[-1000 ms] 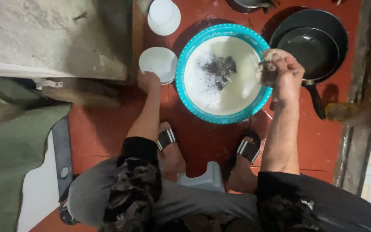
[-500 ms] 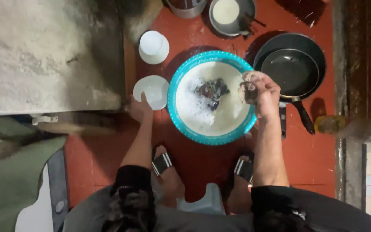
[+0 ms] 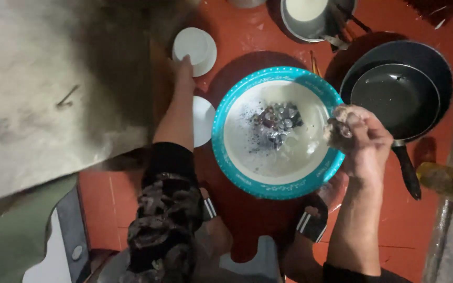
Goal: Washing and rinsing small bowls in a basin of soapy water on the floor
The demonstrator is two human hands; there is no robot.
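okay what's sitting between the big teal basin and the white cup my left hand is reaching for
In the head view, a small white plate lies beside the left forearm, between the teal basin and the white cup that the left hand touches.

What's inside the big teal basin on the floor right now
The teal basin holds cloudy, soapy water with a dark clump of shiny metal pieces piled near the middle. What those pieces are is unclear, and anything lying beneath the milky water is hidden.
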